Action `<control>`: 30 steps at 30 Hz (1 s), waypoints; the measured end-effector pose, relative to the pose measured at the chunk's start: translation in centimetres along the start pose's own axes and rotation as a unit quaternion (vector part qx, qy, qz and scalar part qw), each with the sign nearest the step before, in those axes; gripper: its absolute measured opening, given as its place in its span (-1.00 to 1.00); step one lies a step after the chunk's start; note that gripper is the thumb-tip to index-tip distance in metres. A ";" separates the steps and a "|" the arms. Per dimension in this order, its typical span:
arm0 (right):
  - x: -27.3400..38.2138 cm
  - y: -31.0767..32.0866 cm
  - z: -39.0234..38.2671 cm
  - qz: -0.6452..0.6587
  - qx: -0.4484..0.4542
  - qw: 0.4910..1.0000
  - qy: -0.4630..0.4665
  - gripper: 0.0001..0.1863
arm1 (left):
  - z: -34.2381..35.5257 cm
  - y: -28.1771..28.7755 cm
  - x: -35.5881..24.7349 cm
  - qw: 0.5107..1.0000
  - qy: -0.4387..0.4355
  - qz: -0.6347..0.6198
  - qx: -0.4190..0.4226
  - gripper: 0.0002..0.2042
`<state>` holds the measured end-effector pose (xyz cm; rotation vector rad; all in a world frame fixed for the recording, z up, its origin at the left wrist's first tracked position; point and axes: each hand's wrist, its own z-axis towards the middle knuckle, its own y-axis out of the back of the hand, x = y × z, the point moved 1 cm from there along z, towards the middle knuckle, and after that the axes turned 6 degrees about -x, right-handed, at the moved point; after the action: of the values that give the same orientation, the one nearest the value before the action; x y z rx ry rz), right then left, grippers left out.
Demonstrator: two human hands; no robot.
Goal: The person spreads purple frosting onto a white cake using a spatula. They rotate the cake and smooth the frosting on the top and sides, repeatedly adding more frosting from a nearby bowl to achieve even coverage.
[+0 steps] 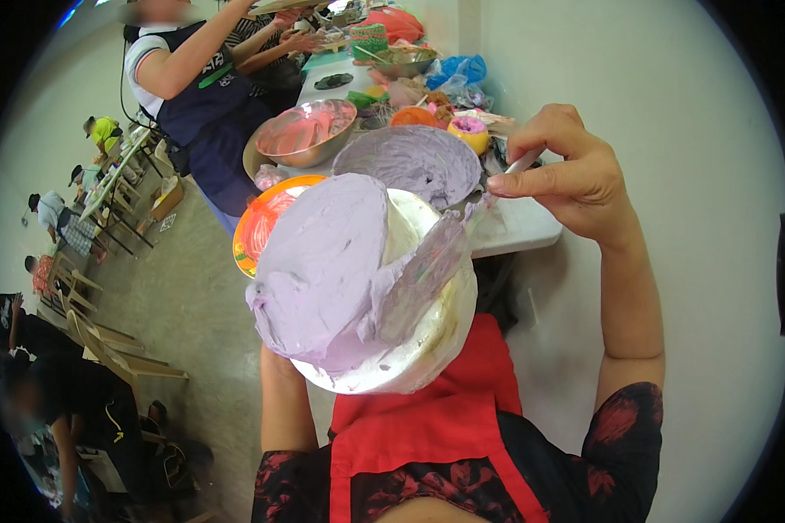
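Note:
My right hand pinches the pale handle of a spatula at the upper right. Its blade, smeared with lavender frosting, lies against the side of a round cake thickly coated in lavender. The cake is tilted on a white round base above my red apron. My left hand is under the base at the lower left, its fingers hidden. Beyond the cake sit a wide bowl of lavender frosting and an orange plate with pink frosting.
A cluttered white table runs along the right wall, holding a steel bowl of pink frosting and coloured bags. A co-worker in a dark apron stands at its left. Further left are several people, plastic chairs and another table.

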<state>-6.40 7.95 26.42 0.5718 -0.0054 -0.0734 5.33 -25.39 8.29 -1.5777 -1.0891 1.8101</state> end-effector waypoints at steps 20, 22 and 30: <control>-2.3 1.8 -1.8 0.060 -0.029 0.992 -0.108 -0.63 | 0.3 -0.4 0.3 1.000 0.006 -0.005 -0.001 -0.33; -2.0 1.9 -1.9 0.092 -0.033 0.990 -0.100 -0.65 | 0.3 -0.6 0.4 1.000 0.007 -0.006 0.000 -0.33; 2.8 0.2 -0.7 -0.048 -0.031 0.998 0.004 -0.63 | -0.3 -0.6 1.0 1.000 0.014 -0.001 -0.006 -0.34</control>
<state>-3.55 8.30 25.93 0.5104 0.0311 -0.1637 5.35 -24.14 8.23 -1.6030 -1.0913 1.7779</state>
